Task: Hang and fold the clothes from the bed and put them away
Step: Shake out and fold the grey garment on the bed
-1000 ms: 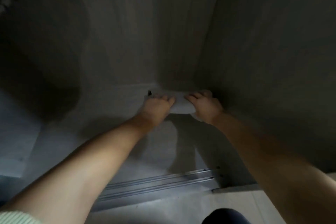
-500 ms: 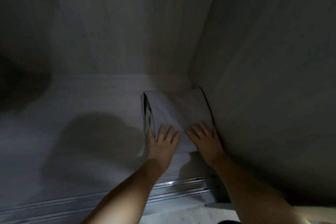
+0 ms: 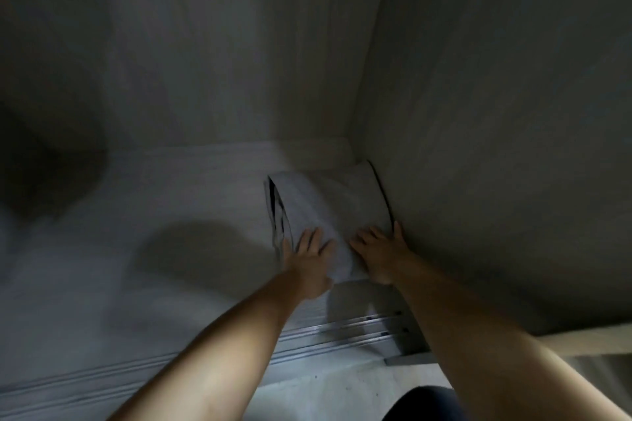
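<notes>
Down in the closet corner, a folded cloth [image 3: 328, 208] lies on the floor [image 3: 171, 232] beside the right wall [image 3: 496, 147]. Left hand [image 3: 309, 258] and right hand [image 3: 379, 256] press flat on its near edge, fingers spread.

Wide open wardrobe floor [image 3: 143, 243] left of the folded cloth [image 3: 328, 208] — easy passage there. Right of the cloth, side wall [image 3: 496, 147] touching it; behind it, back wall [image 3: 222, 61] near — blocked.
</notes>
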Available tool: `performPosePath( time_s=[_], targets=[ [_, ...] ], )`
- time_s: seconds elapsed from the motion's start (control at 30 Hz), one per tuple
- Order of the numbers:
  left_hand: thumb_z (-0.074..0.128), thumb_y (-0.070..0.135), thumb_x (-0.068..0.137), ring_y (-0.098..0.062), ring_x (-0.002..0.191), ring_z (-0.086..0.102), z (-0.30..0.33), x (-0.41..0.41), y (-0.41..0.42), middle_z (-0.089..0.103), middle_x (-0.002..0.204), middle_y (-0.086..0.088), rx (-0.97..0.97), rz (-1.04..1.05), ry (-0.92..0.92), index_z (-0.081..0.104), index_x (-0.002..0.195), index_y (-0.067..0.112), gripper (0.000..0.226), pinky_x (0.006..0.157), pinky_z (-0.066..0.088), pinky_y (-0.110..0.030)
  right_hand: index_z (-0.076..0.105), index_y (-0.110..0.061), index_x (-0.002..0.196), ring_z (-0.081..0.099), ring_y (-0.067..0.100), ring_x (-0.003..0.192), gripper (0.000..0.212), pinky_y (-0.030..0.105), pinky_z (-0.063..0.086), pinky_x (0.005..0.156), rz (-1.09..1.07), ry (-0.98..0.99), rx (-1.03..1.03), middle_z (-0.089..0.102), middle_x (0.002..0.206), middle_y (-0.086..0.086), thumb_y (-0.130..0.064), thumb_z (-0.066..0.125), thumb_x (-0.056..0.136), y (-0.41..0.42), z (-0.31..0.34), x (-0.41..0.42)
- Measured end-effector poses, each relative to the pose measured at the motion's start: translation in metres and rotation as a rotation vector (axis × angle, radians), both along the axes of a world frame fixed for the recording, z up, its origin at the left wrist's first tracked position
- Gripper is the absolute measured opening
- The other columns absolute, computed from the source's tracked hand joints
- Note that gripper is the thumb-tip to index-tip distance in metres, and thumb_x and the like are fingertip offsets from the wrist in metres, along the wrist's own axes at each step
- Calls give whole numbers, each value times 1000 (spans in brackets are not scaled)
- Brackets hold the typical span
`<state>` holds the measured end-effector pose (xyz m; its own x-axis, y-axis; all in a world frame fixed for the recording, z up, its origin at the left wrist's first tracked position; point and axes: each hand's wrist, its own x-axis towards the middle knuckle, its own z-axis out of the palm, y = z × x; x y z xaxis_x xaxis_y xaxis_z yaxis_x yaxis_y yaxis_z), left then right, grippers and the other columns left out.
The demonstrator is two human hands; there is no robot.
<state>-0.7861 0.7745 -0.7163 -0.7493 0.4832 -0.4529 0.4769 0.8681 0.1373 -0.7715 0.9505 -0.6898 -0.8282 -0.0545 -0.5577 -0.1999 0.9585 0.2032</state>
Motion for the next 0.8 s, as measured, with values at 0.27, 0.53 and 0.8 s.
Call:
performPosePath(
  time_s=[0.27, 0.53, 0.8],
  targets=[
    [42, 29, 97, -30, 122, 48, 209, -17, -21, 47, 135, -13, 185, 16, 181, 37, 140, 13, 46, 94, 43, -39, 60, -9, 121, 58, 29, 118, 31, 42, 49, 96, -38, 113, -4, 61, 125, 12, -14, 40, 98, -35, 189, -15],
    [36, 25, 100, -31, 113, 58, 412, -15, -31, 59, 127, -10, 193, 74, 253, 47, 134, 17, 36, 90, 49, -39, 60, -15, 121, 60, 29, 114, 32, 36, 47, 89, -57, 247, -77, 64, 120, 9, -27, 41, 98, -48, 402, -7],
    [37, 24, 98, -34, 103, 63, 562, -15, -24, 64, 117, -12, 242, 104, 280, 50, 129, 20, 34, 81, 49, -38, 65, -13, 114, 64, 30, 103, 33, 32, 46, 81, -34, 373, -114, 67, 111, 12, -28, 40, 98, -44, 569, 0]
  ],
)
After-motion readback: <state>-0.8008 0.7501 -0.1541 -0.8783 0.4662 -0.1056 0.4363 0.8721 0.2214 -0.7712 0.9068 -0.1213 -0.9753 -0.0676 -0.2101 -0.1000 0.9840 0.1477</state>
